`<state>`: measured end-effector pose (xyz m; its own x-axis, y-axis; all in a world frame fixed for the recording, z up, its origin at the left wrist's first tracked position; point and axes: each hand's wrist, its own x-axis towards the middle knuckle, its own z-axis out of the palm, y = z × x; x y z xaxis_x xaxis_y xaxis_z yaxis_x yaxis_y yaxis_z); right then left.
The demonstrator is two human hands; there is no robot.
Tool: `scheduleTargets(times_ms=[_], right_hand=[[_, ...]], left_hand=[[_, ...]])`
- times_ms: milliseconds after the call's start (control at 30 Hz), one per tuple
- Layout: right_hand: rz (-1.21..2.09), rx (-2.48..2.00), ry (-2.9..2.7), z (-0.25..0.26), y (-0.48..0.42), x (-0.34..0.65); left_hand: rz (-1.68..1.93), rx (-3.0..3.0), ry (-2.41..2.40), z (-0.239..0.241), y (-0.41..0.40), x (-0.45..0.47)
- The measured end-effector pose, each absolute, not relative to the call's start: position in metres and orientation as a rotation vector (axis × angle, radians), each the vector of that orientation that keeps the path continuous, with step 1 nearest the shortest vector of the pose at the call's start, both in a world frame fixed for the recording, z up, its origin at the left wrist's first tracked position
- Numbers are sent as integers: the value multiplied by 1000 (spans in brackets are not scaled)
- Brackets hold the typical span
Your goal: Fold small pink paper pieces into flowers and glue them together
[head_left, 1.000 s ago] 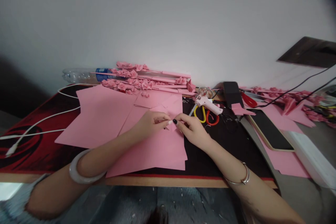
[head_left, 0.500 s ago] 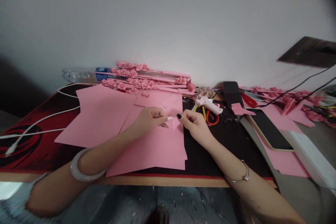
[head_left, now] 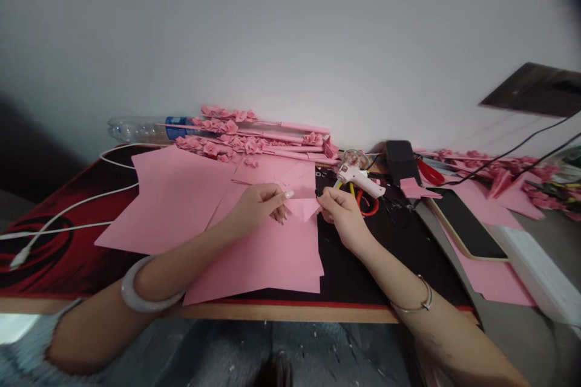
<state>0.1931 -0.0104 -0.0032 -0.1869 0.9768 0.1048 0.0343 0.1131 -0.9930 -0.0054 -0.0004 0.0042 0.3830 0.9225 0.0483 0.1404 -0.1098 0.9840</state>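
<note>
Between my two hands a small folded piece of pink paper [head_left: 302,208] is held up, its top edge straight and its lower part narrowing to a point. My left hand [head_left: 265,202] pinches its left corner between thumb and fingers. At the right corner, my right hand [head_left: 339,213] pinches it the same way. Below both hands lie large pink paper sheets [head_left: 267,260], overlapping on a dark desk mat. Another pink sheet [head_left: 177,199] spreads out to the left.
Folded pink paper flowers on stems [head_left: 245,144] lie along the wall beside a clear plastic bottle [head_left: 138,130]. A white glue gun [head_left: 363,180] and red-handled scissors [head_left: 368,204] rest at right, near a phone [head_left: 467,224]. White cables [head_left: 68,205] cross the left side.
My hands have moved apart, the right one slightly rightward and down. More of the folded paper now shows stretched between them.
</note>
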Motion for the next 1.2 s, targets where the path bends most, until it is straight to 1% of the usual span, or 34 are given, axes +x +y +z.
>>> scheduleTargets(times_ms=[233,467,567,667,833,1200], right_hand=[[1324,-1105,-1273,-4,-8,192],[1280,-1096,-1466,-5,-9,190],[1322,-1106,-1547,-3,-10,188],[1402,-1139,-1601,-2,-12,187],[1480,-1130,-1593,-3,-11,187],[1367,-1112,-1626,-1,-11,188]], left_hand=[[852,1678,967,-7,4,-5],[795,1937,984,1,0,-6],[793,1975,1035,1,-1,-6],[822,1925,1055,0,-2,-5],[835,1676,1010,1,-2,-2],[757,1426,950,-4,2,-1]])
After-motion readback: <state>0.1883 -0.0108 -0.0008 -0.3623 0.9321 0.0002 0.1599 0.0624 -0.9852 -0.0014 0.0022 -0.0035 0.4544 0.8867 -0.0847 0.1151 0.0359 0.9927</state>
